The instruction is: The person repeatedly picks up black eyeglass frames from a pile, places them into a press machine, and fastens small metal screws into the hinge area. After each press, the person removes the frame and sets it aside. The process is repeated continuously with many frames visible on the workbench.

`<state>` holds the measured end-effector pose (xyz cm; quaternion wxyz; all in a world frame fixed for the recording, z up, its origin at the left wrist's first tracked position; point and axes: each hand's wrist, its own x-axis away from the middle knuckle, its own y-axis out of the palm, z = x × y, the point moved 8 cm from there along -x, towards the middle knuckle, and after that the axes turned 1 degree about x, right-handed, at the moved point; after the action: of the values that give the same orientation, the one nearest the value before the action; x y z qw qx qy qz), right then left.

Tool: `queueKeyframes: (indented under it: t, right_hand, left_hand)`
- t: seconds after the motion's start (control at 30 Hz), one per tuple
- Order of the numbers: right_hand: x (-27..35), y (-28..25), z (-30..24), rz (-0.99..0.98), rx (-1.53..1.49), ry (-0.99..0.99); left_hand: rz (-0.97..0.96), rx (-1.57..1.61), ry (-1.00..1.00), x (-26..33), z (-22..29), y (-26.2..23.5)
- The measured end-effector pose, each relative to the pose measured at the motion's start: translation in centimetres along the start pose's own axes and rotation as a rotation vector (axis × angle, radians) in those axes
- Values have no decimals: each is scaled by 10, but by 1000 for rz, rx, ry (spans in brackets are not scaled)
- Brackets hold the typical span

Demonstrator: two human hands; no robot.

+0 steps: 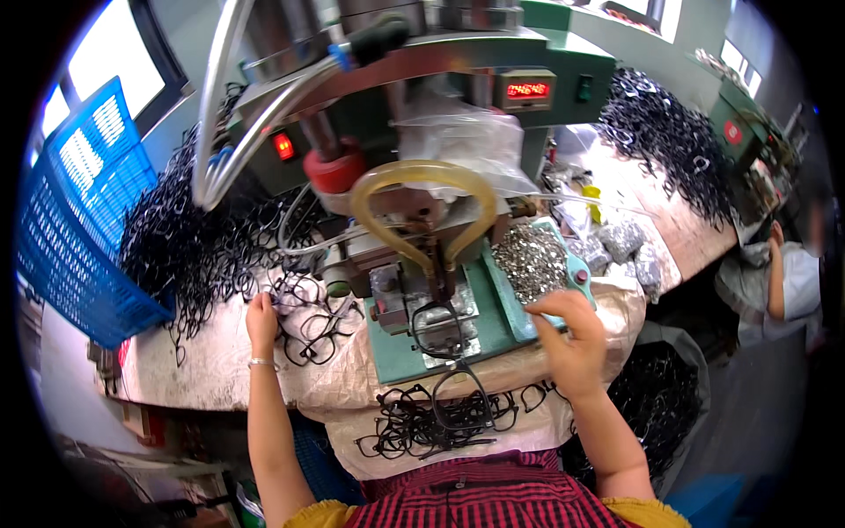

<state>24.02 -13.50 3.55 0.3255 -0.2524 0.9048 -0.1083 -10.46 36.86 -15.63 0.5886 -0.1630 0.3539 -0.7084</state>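
Clearly, you have two bare hands at work and one machine (563,63) in front of you, with two red-lit displays and one yellowish tube loop (422,171). One dark eyeglass frame (458,361) sits at its middle: one rim lies on the metal fixture, the other hangs past the near edge toward your lap. One teal tray (506,295) of small metal pieces (531,262) stands just right of it. Four heaps of black frames surround you, each too tangled to count: one by the single blue crate (66,220), one at the back right (660,132), one on the pale sheet over your lap (431,422) and one in a bag at lower right (656,387).

Your left arm runs nearly straight up to the table, the left hand (261,327) upright with fingertips drawn together beside loose frames (312,327); whether it grips one, you cannot tell. Your right forearm slants inward, and the blurred right hand (574,345) bends its fingers toward the thumb at the tray's near end; any tiny piece between them is too unclear to tell. One other person's arm (776,277) shows at far right.
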Motion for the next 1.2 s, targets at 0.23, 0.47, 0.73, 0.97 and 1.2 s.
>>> queueKeyframes:
  t: [0.23,0.47,0.73,0.97,1.2]
  right_hand:
    - [-33,79,1,3,-435,109]
    - [-24,86,4,-14,-632,264]
    - [-17,79,-32,-108,-649,318]
    - [-33,27,51,-56,435,29]
    - [-22,16,105,111,493,16]
  left_hand:
    - [531,-65,675,79,172,-32]
    - [226,630,256,92,212,-35]
    - [-659,1636,-118,246,320,-14]
    - [-1432,1618,-613,303,376,61]
    - [-1287,1500,-590,299,361,75]
